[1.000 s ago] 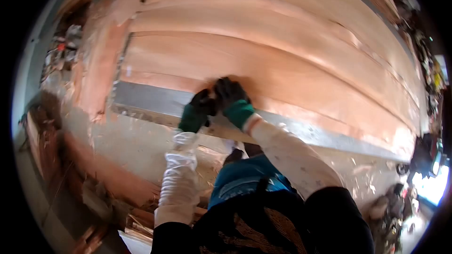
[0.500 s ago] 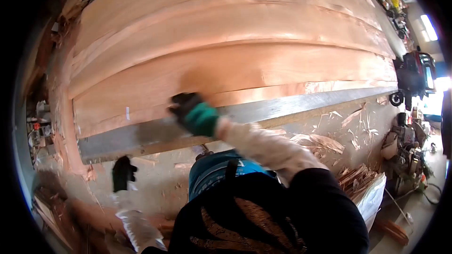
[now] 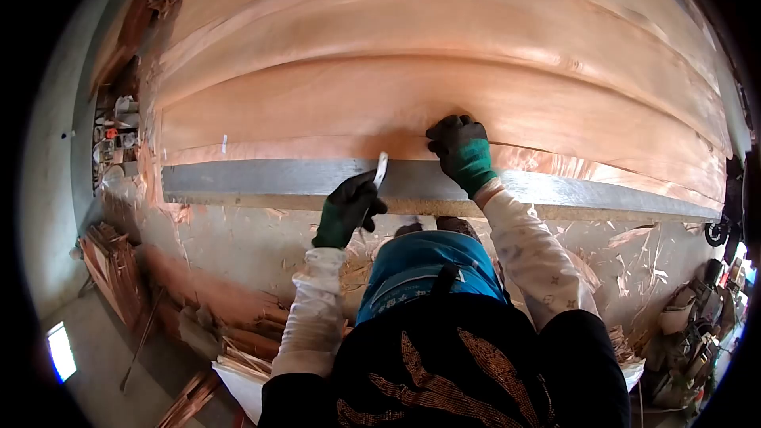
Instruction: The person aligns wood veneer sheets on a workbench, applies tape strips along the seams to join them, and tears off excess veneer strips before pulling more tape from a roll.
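My left hand (image 3: pixel 347 210), in a black and green glove, is closed around a thin, pale, blade-like tool (image 3: pixel 381 170). The tool points up over the grey metal edge of the table (image 3: pixel 269 178); its exact kind is unclear. My right hand (image 3: pixel 462 147), gloved the same way, has its fingers curled and pressed down at the seam near the front of a reddish wood veneer sheet (image 3: pixel 317 99). Whatever its fingertips pinch, if anything, is hidden. A narrow veneer strip (image 3: pixel 285 148) lies along the front, with a small white piece (image 3: pixel 224 144) across it at the left.
More veneer sheets (image 3: pixel 476 20) overlap in wavy layers farther back. Wood scraps (image 3: pixel 634 238) litter the floor at the right. Bundled veneer offcuts (image 3: pixel 111 269) stand at the lower left. A cluttered pile (image 3: pixel 690 333) sits at the lower right.
My left hand has risen from beside the table to its front edge, now showing the pale tool. My right hand has come to rest at the veneer seam, farther right along the table.
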A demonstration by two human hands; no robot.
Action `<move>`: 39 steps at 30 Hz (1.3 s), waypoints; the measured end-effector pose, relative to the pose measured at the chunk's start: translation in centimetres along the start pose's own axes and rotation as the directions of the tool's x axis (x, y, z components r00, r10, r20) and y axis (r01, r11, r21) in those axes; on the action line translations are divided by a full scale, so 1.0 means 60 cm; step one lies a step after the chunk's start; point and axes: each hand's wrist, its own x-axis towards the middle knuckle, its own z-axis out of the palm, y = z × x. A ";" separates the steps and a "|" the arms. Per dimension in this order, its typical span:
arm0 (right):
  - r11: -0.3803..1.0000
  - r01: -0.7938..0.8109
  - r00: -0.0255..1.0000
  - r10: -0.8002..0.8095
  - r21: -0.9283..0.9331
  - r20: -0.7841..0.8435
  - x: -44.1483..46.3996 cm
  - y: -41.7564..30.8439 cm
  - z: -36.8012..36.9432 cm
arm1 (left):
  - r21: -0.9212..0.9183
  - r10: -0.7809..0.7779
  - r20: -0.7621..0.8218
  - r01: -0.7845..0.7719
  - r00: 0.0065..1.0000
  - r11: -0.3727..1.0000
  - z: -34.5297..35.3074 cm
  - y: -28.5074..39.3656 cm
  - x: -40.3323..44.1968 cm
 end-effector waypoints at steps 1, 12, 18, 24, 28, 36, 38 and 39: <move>1.000 -0.009 1.000 0.009 0.018 -0.012 -0.001 0.002 0.002 | 0.015 0.019 0.019 -0.019 1.000 1.000 0.014 0.005 0.014; 0.943 0.164 0.972 -0.205 -0.289 -0.118 -0.021 -0.054 0.005 | -0.066 0.144 0.008 -0.143 0.989 0.987 0.073 -0.021 0.118; 0.925 0.196 0.974 -0.223 -0.325 -0.049 -0.060 -0.051 0.105 | 0.161 0.416 -0.105 -0.398 0.903 0.903 0.069 -0.060 0.084; 0.969 0.120 0.991 -0.104 -0.217 0.087 -0.011 -0.048 0.131 | 0.433 0.096 -0.390 0.090 0.916 0.897 -0.116 0.038 0.075; 0.928 0.345 0.924 -0.362 -0.141 -0.122 -0.119 0.049 -0.085 | 0.420 0.131 -0.197 -0.037 0.971 0.907 -0.189 -0.027 0.039; 0.980 -0.137 0.987 0.123 -0.144 -0.103 -0.367 0.494 -0.433 | 0.098 -0.278 -0.299 0.319 0.913 0.943 0.285 -0.223 -0.155; 0.965 -0.150 0.988 0.153 -0.215 -0.003 -0.371 0.528 -0.431 | 0.126 -0.276 -0.257 0.316 0.926 0.940 0.387 -0.192 -0.147; 0.961 -0.155 0.985 0.169 -0.229 0.042 -0.370 0.541 -0.430 | 0.117 -0.140 -0.131 0.156 0.981 0.981 0.413 -0.181 -0.147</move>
